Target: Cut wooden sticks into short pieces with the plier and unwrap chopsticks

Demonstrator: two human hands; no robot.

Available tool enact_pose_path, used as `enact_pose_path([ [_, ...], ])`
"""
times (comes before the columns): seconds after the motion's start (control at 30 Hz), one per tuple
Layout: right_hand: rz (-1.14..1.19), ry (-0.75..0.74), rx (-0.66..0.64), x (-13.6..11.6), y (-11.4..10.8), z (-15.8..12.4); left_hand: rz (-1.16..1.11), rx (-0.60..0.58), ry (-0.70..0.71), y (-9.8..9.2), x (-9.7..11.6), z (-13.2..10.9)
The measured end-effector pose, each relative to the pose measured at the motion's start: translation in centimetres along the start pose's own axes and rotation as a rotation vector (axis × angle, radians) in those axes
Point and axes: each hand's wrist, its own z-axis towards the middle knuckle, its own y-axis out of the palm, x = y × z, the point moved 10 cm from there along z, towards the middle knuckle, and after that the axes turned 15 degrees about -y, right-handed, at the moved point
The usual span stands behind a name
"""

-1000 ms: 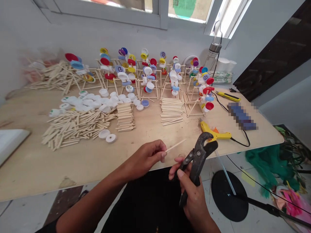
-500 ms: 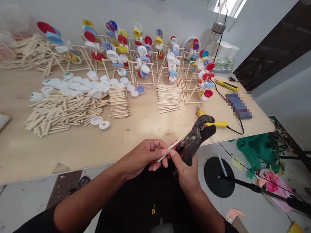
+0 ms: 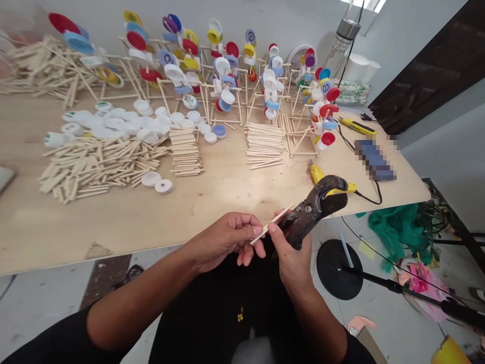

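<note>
A wide wooden counter (image 3: 227, 202) carries a back row of stick frames (image 3: 223, 86) hung with coloured bottle caps. In front of these lies a loose pile of sticks (image 3: 98, 167) beside a cluster of white caps (image 3: 113, 124), and two neater stacks of sticks (image 3: 263, 146) sit further right. A yellow glue gun (image 3: 315, 173) lies near the counter's front edge. Below that edge, over the person's lap, the left hand (image 3: 223, 240) pinches one thin stick (image 3: 278, 217) between closed fingers. The right hand (image 3: 290, 258) grips dark pliers (image 3: 314, 205), its thumb touching the stick. The stick slants up toward the pliers' head.
</note>
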Motion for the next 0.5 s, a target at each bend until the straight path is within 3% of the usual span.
enact_pose_path([
  [0.5, 0.069, -0.025, 0.053, 0.36, -0.09, -0.04, 0.009, -0.006, -0.020, 0.34, -0.30, -0.16],
])
